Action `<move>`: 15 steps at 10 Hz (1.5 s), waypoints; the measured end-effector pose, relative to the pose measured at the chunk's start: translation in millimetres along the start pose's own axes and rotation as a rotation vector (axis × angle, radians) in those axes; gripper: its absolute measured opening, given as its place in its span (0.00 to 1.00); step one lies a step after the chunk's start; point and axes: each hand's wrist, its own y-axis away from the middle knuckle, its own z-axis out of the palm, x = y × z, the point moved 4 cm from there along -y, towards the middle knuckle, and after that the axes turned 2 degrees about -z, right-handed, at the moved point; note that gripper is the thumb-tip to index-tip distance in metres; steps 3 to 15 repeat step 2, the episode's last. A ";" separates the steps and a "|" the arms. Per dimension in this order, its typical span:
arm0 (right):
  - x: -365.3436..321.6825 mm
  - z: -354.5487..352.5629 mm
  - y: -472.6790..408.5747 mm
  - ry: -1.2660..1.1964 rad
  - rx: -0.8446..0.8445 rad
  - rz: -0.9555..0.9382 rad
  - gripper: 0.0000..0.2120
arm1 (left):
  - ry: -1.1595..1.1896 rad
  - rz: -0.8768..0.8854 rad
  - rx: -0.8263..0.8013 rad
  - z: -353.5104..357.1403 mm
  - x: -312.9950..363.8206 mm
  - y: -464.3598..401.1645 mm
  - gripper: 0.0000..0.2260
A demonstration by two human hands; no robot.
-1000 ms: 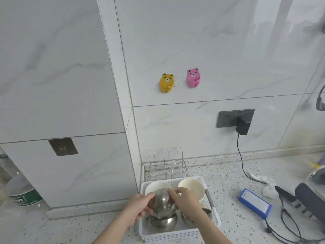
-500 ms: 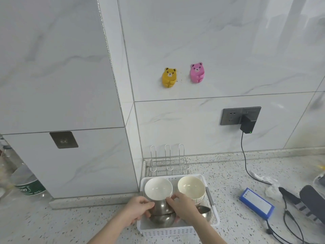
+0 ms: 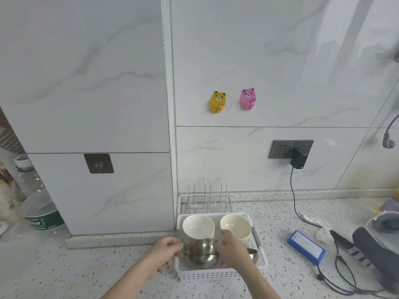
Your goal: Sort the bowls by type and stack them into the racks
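Steel on steel, two hands on one stack. Left hand [image 3: 167,254] curled round the left side of the upper steel bowl [image 3: 199,246], right hand [image 3: 232,250] wrapped round its right side, both gripping. Nested in a second steel bowl [image 3: 203,260] at the front of the white basket [image 3: 216,275], just before two white bowls [image 3: 198,225] standing on edge at the back. Best done slowly: seat rim inside rim, lower level rather than tilted, keep clear of the white bowls behind. Likely slippery, so loosen only once settled. Wire rack [image 3: 207,198] behind the basket, not yet loaded.
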 end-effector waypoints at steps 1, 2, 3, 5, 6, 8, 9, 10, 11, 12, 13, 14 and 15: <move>-4.3 -0.2 8.7 -0.213 0.014 0.003 0.28 | 0.031 0.010 0.012 -21.7 -12.3 12.4 0.10; -7.2 -1.4 27.9 -0.399 0.047 0.034 0.24 | 0.047 0.029 0.025 -41.2 -34.8 29.5 0.16; -7.2 -1.4 27.9 -0.399 0.047 0.034 0.24 | 0.047 0.029 0.025 -41.2 -34.8 29.5 0.16; -7.2 -1.4 27.9 -0.399 0.047 0.034 0.24 | 0.047 0.029 0.025 -41.2 -34.8 29.5 0.16; -7.2 -1.4 27.9 -0.399 0.047 0.034 0.24 | 0.047 0.029 0.025 -41.2 -34.8 29.5 0.16; -7.2 -1.4 27.9 -0.399 0.047 0.034 0.24 | 0.047 0.029 0.025 -41.2 -34.8 29.5 0.16; -7.2 -1.4 27.9 -0.399 0.047 0.034 0.24 | 0.047 0.029 0.025 -41.2 -34.8 29.5 0.16; -7.2 -1.4 27.9 -0.399 0.047 0.034 0.24 | 0.047 0.029 0.025 -41.2 -34.8 29.5 0.16; -7.2 -1.4 27.9 -0.399 0.047 0.034 0.24 | 0.047 0.029 0.025 -41.2 -34.8 29.5 0.16; -7.2 -1.4 27.9 -0.399 0.047 0.034 0.24 | 0.047 0.029 0.025 -41.2 -34.8 29.5 0.16; -7.2 -1.4 27.9 -0.399 0.047 0.034 0.24 | 0.047 0.029 0.025 -41.2 -34.8 29.5 0.16; -7.2 -1.4 27.9 -0.399 0.047 0.034 0.24 | 0.047 0.029 0.025 -41.2 -34.8 29.5 0.16; -7.2 -1.4 27.9 -0.399 0.047 0.034 0.24 | 0.047 0.029 0.025 -41.2 -34.8 29.5 0.16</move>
